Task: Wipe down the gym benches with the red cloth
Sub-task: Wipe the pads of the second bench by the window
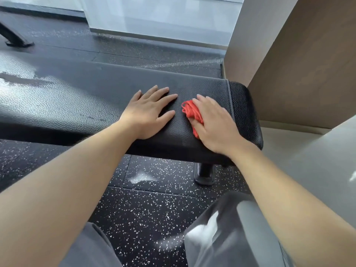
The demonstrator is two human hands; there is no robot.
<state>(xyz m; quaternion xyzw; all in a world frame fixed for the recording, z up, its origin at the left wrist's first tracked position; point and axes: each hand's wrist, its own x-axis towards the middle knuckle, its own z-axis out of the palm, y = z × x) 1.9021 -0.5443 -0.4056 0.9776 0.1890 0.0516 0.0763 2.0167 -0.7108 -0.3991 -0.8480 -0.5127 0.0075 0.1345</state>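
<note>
Now | left hand [148, 110] flat on bench [81, 97] | right hand [213, 124] pressing red cloth [191, 112]

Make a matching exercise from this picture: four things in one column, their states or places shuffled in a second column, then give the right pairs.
Column one:
1. left hand
2. right hand
3. red cloth
4. bench

Column two:
A. black textured padding, a support foot showing below
B. flat and spread on the pad, holding nothing
C. bunched up, partly under a palm
D. pressed down on the cloth near the bench's end

Pairs: 1-B, 2-D, 3-C, 4-A
</note>
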